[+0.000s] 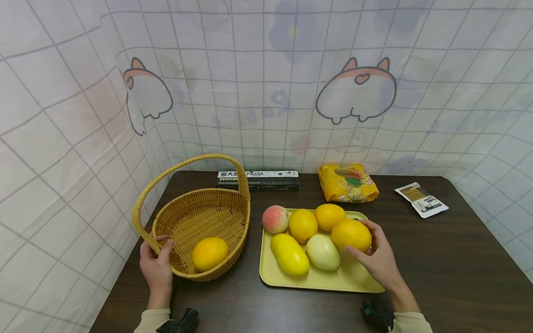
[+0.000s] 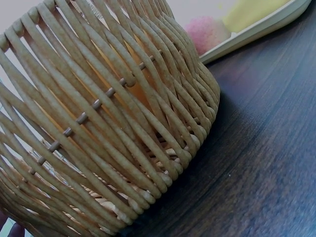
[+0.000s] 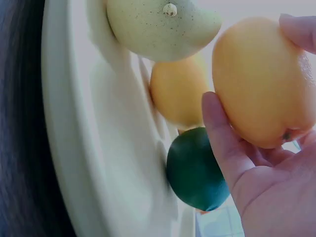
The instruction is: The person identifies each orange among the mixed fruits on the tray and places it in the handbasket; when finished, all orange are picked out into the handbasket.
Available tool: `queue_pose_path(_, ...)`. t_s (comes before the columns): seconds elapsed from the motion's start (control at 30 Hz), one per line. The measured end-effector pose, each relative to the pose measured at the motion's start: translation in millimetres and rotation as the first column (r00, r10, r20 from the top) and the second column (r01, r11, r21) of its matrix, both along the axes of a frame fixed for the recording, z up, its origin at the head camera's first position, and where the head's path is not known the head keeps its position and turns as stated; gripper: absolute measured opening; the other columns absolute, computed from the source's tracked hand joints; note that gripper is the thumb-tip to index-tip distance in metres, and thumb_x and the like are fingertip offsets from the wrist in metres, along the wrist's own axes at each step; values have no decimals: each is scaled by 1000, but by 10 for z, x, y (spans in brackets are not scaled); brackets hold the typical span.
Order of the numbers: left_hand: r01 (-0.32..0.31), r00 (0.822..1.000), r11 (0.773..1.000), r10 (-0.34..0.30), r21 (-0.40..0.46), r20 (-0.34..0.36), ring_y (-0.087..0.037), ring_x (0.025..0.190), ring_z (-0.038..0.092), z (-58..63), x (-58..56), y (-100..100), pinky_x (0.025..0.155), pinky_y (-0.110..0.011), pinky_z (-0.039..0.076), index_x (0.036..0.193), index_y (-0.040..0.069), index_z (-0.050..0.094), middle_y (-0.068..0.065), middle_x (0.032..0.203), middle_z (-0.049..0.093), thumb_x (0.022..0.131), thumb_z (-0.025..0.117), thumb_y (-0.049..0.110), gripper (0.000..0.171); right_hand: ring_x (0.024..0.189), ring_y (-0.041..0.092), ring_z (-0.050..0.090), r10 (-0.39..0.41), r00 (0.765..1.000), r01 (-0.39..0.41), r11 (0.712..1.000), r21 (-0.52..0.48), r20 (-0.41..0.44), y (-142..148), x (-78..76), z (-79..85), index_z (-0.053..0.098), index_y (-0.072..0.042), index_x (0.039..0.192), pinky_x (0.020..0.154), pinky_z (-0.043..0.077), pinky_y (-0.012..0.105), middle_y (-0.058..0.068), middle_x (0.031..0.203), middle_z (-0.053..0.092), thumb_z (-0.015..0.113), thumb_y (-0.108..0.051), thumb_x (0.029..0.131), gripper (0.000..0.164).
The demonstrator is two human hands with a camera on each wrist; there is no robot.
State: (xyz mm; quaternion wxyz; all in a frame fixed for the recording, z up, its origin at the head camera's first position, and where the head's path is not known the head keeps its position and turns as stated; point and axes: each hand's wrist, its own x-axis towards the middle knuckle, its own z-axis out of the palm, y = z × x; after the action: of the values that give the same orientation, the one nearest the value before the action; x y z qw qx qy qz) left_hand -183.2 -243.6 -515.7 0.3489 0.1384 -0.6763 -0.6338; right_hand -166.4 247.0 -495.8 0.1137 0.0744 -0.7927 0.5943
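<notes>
My left hand [image 1: 157, 266] grips the left rim of the wicker basket [image 1: 208, 196], by the foot of its tall handle. Inside the basket lies a yellow-orange fruit [image 1: 210, 254]. My right hand [image 1: 381, 254] holds an oval orange-yellow fruit [image 1: 351, 235] between thumb and fingers, over the right part of the yellow tray [image 1: 320, 283]. In the right wrist view this fruit [image 3: 264, 81] is clear of the tray, with a small stem dimple showing. A dark green round fruit [image 3: 197, 170] sits beyond the fingers, mostly hidden in the head view.
On the tray are a peach [image 1: 275, 219], a long yellow mango [image 1: 290, 255], a pale green fruit [image 1: 323, 252] and two yellow-orange fruits [image 1: 303, 225]. Behind stand a pasta box [image 1: 258, 181] and a yellow snack bag [image 1: 348, 183]. A white packet [image 1: 422, 200] lies back right.
</notes>
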Motion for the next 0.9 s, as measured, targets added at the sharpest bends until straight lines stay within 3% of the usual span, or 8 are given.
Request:
queue_pose_path(0.4, 1, 1000, 1000, -1, 22, 13, -11, 114, 49, -5, -8, -2, 83, -12, 40, 110, -13, 59, -13, 135, 48, 92, 65, 3, 25, 102, 15, 51, 1, 998, -5, 997, -77, -61, -125, 12, 69, 34, 1, 140, 80, 49, 18, 4, 129, 43, 68, 10, 84, 66)
queue_pose_path(0.8, -8, 1000, 1000, 8, 14, 10, -8, 106, 52, -9, -15, -2, 79, -12, 41, 109, -13, 60, -7, 128, 50, 91, 65, 3, 24, 105, 15, 53, 70, 991, -88, 982, -165, -115, -443, -5, 141, 36, 3, 137, 87, 48, 19, 9, 129, 44, 68, 12, 82, 64)
queue_pose_path(0.9, -8, 1000, 1000, 8, 20, 4, -9, 106, 52, -13, -20, -4, 80, -12, 41, 109, -14, 60, -7, 127, 50, 91, 65, 2, 24, 106, 16, 53, 92, 989, -109, 983, -148, -117, -506, -11, 171, 35, 2, 138, 88, 49, 20, 10, 130, 43, 69, 10, 83, 65)
